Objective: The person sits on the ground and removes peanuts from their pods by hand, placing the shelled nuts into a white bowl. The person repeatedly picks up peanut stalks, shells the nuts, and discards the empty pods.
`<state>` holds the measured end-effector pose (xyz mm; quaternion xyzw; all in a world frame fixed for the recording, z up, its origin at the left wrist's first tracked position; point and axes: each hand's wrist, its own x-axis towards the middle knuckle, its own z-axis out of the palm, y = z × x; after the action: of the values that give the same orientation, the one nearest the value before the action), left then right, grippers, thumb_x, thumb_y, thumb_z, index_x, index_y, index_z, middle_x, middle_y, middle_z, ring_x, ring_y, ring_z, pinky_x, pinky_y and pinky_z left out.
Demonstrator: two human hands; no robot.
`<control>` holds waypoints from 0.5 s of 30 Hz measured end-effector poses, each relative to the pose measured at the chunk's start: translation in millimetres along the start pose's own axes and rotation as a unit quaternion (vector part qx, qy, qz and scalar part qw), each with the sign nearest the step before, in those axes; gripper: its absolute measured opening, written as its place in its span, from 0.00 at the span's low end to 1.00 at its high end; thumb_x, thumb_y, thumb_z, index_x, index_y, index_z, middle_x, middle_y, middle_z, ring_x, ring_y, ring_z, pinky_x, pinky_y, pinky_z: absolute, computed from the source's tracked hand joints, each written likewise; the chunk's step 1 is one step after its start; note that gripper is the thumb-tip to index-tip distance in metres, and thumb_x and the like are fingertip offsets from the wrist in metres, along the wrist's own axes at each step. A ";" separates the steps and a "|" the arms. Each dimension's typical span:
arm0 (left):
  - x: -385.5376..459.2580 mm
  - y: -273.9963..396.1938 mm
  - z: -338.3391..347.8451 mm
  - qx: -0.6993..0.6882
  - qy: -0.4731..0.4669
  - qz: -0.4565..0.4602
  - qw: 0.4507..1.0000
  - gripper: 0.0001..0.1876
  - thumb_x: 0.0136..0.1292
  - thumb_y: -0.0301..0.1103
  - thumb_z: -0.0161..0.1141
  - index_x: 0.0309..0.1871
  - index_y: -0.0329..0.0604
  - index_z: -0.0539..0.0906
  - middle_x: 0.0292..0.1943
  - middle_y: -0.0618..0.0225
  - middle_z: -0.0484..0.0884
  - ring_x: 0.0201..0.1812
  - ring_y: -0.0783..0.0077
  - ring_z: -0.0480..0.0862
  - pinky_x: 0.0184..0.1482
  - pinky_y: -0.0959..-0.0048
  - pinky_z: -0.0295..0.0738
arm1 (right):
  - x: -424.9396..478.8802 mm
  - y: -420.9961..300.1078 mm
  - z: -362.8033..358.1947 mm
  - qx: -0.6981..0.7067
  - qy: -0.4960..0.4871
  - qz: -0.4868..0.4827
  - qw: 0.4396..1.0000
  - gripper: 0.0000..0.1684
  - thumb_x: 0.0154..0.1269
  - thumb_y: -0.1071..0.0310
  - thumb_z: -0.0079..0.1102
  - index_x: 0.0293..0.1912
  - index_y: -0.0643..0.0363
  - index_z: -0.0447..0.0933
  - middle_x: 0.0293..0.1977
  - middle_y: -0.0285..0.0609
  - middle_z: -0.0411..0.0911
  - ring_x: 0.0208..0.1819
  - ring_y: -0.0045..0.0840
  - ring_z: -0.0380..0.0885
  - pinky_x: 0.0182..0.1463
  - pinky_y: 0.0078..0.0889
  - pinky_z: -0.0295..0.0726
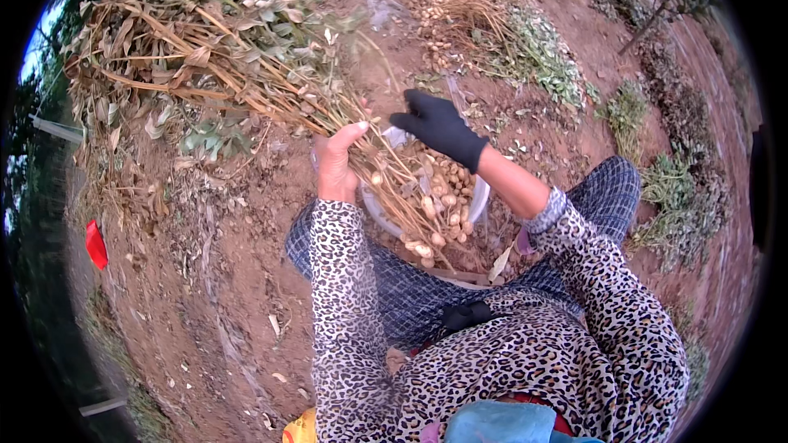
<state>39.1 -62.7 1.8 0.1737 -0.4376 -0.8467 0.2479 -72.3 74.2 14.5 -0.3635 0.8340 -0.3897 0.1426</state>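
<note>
My bare left hand (340,157) is closed around a bundle of peanut plants (234,80). Their leafy, partly dried tops spread to the upper left, while the roots with peanut pods (425,249) hang over a basin between my legs. More loose peanuts (458,181) lie inside the pale basin (481,197). My right hand (434,123), in a black glove, is just right of the stems, above the basin's far rim, its fingers bent; a thin stem lies near its fingertips, and whether they touch it is unclear.
Beyond the basin, uprooted peanut plants (486,18) with pods lie on reddish soil. Further plants (671,191) line the ground at the right, by a small tree (652,18). A red object (95,245) lies far left, and a yellow one (300,427) is beside me.
</note>
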 end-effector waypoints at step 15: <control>6.9 -6.7 18.3 0.031 0.077 0.119 0.989 0.25 0.42 0.21 0.60 0.49 0.33 0.72 0.40 0.65 0.76 0.39 0.71 0.77 0.44 0.75 0.73 | -51.7 -19.5 11.1 0.056 0.027 -0.231 0.971 0.11 0.56 0.67 0.59 0.40 0.56 0.75 0.31 0.42 0.75 0.34 0.32 0.75 0.37 0.30 0.72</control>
<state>22.3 -51.4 5.9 0.1930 -0.4607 -0.7811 0.3746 -20.9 96.8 19.7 -0.5274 0.7076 -0.4681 0.0465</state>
